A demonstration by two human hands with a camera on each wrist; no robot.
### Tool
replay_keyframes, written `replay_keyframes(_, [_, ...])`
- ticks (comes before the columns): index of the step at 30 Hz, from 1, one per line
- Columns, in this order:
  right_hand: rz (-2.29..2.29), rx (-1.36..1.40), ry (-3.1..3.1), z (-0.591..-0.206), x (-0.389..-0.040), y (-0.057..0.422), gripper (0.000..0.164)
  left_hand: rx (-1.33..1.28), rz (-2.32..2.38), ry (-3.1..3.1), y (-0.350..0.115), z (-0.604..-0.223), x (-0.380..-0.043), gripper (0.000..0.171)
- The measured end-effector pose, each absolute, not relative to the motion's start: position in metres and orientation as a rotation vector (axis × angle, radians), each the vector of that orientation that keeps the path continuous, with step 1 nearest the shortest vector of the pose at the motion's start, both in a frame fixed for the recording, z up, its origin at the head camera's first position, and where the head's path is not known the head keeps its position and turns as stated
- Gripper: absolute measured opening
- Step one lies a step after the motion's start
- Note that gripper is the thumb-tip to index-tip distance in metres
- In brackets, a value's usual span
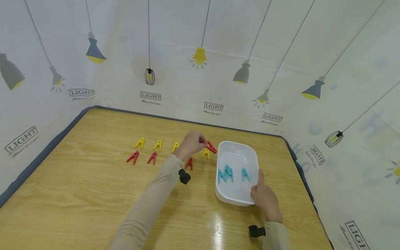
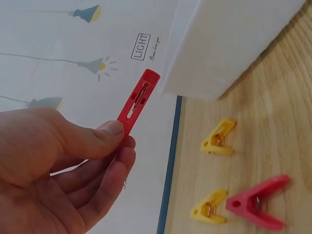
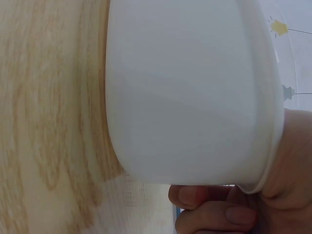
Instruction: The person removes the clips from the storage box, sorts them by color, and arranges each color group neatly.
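My left hand pinches a red clothespin between thumb and fingers, above the table beside the left rim of a white plastic tub. In the left wrist view the clothespin points up toward the tub's white wall. At the tub's near right corner, my right hand grips the rim, index finger stretched along the side. The right wrist view shows curled fingers against the tub's wall. Several light-blue clothespins lie inside the tub.
A row of yellow clothespins lies on the wooden table, partly behind my left arm. Nearer, red clothespins form a second row. A dark edge borders the table, with a lamp-patterned curtain behind it.
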State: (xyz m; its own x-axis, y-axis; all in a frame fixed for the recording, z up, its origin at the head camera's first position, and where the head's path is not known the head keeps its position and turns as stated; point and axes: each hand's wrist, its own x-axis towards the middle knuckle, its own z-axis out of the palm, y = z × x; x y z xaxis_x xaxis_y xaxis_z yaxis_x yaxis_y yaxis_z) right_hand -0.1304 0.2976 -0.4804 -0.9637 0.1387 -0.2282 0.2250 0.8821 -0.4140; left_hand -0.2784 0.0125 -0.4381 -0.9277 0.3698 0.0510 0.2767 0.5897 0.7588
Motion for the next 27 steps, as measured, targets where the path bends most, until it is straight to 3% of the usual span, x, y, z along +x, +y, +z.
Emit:
replay_keyframes(16, [-0.638, 0.269, 2.848, -0.481, -0.13, 0.297, 0.074, 0.506, 1.294, 2.694, -0.015, -0.453, -0.274, 0.005])
replay_keyframes(27, [-0.659, 0.255, 2.843, -0.481, -0.131, 0.297, 0.074, 0.429, 1.183, 2.712, -0.003, -0.459, -0.258, 0.003])
